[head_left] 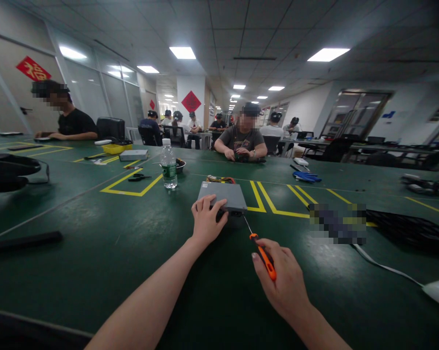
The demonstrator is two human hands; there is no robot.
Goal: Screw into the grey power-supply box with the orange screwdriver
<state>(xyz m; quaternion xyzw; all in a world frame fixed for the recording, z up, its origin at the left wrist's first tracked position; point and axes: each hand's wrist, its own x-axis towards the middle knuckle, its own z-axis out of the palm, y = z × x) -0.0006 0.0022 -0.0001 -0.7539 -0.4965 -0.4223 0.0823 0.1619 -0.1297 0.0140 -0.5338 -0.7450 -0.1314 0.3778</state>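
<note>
A grey metal power supply unit (pixel 228 192) lies flat on the green table in front of me, with a bundle of coloured wires (pixel 221 179) at its far side. My left hand (pixel 209 216) grips its near edge, with bent fingers on the top and the thumb lower at the front face. In my right hand (pixel 283 270) is a screwdriver (pixel 266 262) with an orange and black handle. Its thin shaft points up and left, and the tip is at the unit's near right corner. Whether the tip sits on a screw is too small to tell.
A water bottle (pixel 169 165) stands left of the unit, before a small bowl (pixel 180 166). Black pliers (pixel 139 178) and a grey box (pixel 133 155) lie farther left. Blue gloves (pixel 306 177) and black mesh (pixel 409 228) are to the right. A person (pixel 243 138) sits opposite.
</note>
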